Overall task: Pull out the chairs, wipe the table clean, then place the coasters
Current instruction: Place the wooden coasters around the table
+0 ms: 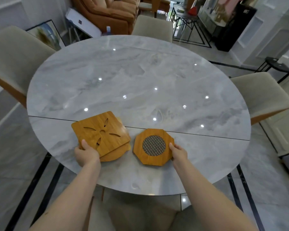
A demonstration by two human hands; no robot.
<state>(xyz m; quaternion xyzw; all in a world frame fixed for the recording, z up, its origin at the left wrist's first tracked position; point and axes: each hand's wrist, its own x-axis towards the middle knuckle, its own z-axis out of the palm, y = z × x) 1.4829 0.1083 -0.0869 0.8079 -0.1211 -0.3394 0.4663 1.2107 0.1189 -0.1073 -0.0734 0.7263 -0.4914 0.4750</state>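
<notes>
A round grey marble table (140, 72) fills the view. My left hand (85, 153) grips the near edge of a stack of wooden coasters (100, 132); the top one is square with a cut-out leaf pattern, and others show beneath it. My right hand (178, 151) holds the right edge of an octagonal wooden coaster (153, 145) with a round metal mesh centre. Both sit over the near part of the table, just below its seam line. Whether the coasters rest on the surface or hover above it is unclear.
Beige chairs stand at the left (12, 60), far side (153, 28) and right (260, 95) of the table; another chair (140, 214) is right below me. An orange armchair (110, 12) and a black-framed side table (188, 22) are behind.
</notes>
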